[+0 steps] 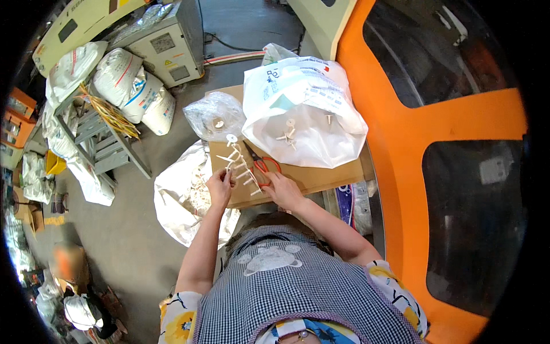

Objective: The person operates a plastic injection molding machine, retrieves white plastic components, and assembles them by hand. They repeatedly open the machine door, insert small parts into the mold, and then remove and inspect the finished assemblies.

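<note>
My left hand pinches an off-white branched plastic moulding, a stem with several thin prongs and a round disc at its far end. It is held tilted above a brown cardboard sheet. My right hand is closed at the handles of red-handled scissors, whose dark blades point away and to the left. Part of the handles is hidden by the fingers. The near end of the moulding reaches close to my right thumb.
A large white bag with off-white pieces stands behind the cardboard, beside a clear plastic bag. An open white sack of pieces is at left. An orange machine borders the right; a grey step ladder and full sacks stand far left.
</note>
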Motion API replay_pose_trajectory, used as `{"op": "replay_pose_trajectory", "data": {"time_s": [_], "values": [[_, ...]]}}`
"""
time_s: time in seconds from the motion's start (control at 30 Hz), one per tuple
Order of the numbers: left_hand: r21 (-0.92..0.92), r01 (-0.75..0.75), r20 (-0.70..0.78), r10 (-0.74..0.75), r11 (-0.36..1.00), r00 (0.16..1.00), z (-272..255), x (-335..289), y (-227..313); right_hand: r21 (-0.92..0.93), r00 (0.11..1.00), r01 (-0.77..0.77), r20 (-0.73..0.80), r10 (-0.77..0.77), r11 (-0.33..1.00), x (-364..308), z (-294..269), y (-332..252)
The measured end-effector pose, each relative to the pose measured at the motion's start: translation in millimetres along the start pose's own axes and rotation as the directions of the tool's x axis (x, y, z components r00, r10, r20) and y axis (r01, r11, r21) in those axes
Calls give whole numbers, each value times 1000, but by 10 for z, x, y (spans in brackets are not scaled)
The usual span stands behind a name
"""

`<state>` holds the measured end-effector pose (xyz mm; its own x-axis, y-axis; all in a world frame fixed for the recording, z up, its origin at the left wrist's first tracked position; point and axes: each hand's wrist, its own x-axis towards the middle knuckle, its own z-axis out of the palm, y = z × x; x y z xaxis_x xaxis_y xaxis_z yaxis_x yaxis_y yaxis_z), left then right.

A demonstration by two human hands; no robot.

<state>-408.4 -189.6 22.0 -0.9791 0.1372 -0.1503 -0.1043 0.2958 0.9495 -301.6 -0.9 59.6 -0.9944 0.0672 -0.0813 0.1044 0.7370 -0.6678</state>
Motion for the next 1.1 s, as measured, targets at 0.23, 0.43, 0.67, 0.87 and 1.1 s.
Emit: {"op": "replay_pose_trajectory", "data": {"time_s": [0.23,0.43,0.67,0.87,1.1], "values": [[-51,33,-76,-37,998,996,-31,-257,276,137,999,42,24,-46,990,675,267,-123],[-18,79,-252,-81,997,964,-210,-318,393,309,986,160,-94,-137,938,716,259,-301],[-335,-51,-261,-40,941,964,-627,-601,550,302,993,0,-114,36,953,932,339,-241],[-385,-133,-246,38,913,969,-830,-1020,900,-17,997,67,35,-66,998,970,345,-393],[-476,-210,-129,168,854,977,-965,-1274,1166,330,733,675,-191,-653,660,681,-551,-1404]]}}
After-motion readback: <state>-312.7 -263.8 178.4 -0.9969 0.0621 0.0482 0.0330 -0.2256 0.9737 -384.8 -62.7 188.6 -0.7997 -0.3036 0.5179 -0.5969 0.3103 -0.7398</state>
